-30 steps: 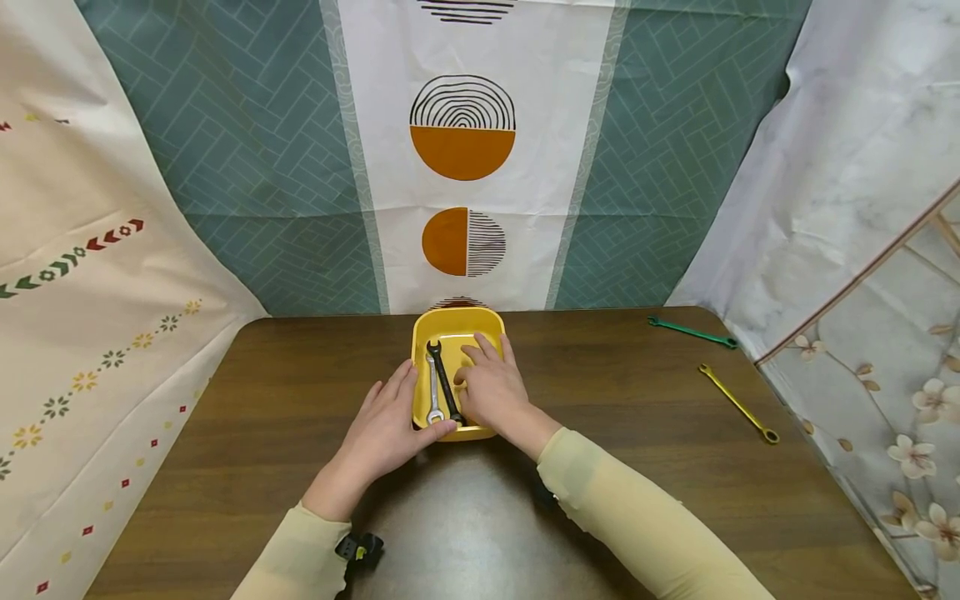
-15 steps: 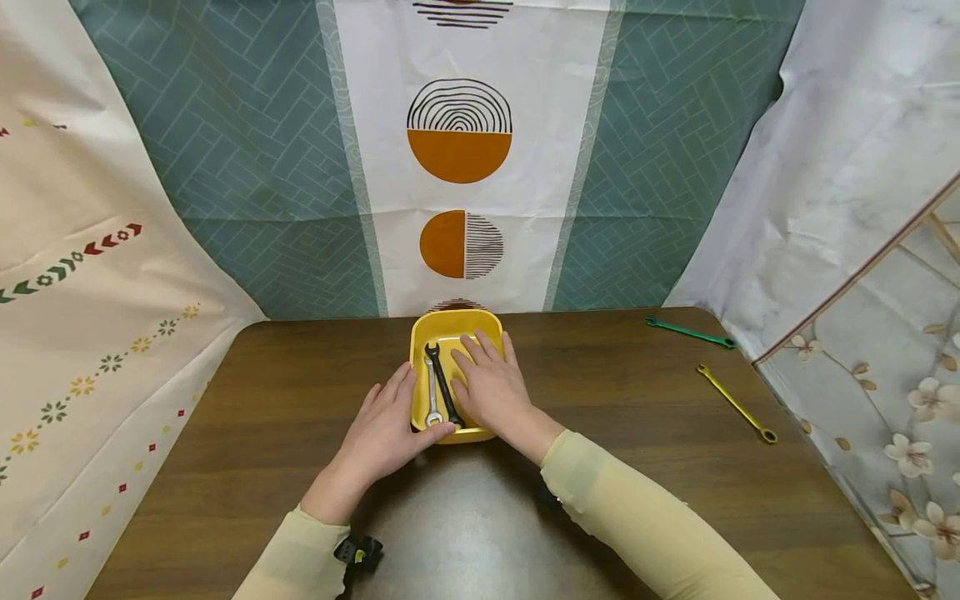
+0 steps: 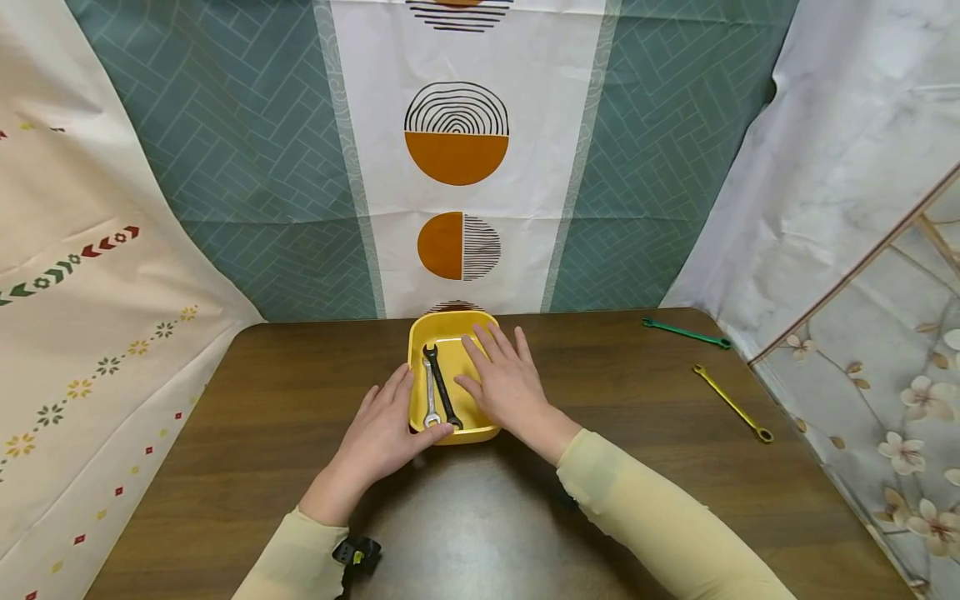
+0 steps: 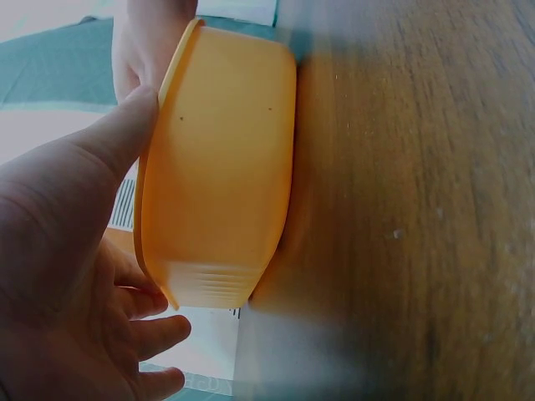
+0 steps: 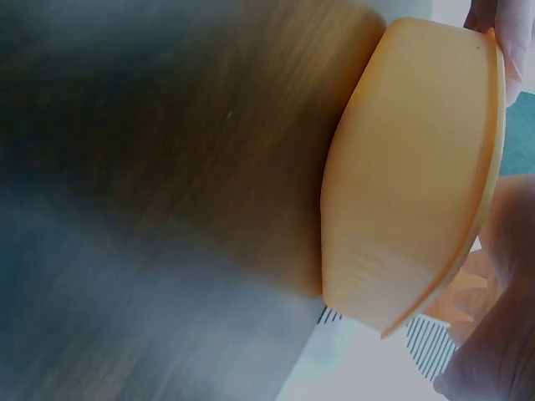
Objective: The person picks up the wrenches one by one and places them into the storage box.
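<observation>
A yellow tray (image 3: 459, 436) stands on the brown table at the middle, in front of the cloth backdrop. Inside, along its left half, lie a silver wrench (image 3: 430, 393) and a black wrench (image 3: 442, 387) side by side. My left hand (image 3: 380, 429) rests against the tray's left side, thumb on the near rim; the left wrist view shows the straight thumb touching that rim. Over the tray's right side hovers my right hand (image 3: 513, 387), fingers spread and holding nothing. In the right wrist view only part of the right hand (image 5: 493, 326) shows, beside the tray's rim.
A green wrench (image 3: 686, 333) lies at the table's back right, with a yellow wrench (image 3: 732, 404) nearer the right edge. Patterned cloths hang behind and on both sides. The tray's far end is close to the back cloth (image 3: 480, 287).
My right hand has drawn up and right from inside the tray, its fingers straightening and spreading. The left hand keeps its place at the tray. Both wrenches inside stay put.
</observation>
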`<state>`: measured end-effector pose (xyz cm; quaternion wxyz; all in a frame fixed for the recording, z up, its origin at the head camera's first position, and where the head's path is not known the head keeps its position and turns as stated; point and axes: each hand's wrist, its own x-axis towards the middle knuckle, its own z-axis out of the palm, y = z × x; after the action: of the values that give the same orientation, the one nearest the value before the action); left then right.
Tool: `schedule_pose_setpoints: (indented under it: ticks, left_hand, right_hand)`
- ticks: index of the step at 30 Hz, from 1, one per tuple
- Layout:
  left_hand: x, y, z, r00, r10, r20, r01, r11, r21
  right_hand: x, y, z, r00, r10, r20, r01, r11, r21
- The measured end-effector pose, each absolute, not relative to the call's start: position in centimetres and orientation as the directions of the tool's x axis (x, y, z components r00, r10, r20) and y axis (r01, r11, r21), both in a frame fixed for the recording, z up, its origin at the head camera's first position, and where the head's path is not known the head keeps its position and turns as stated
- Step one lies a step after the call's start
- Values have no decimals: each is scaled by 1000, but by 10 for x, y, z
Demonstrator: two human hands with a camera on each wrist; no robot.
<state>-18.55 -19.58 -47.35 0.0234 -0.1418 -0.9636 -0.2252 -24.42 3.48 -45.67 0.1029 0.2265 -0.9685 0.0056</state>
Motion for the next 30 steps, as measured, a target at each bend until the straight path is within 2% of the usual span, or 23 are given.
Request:
schedule_pose_setpoints:
  ticks: [30]
  left_hand:
    - [-185, -197, -474, -958, 267, 103, 284, 854, 436]
  right_hand:
    - [-236, 94, -449, -846, -440, 302, -466, 884, -18]
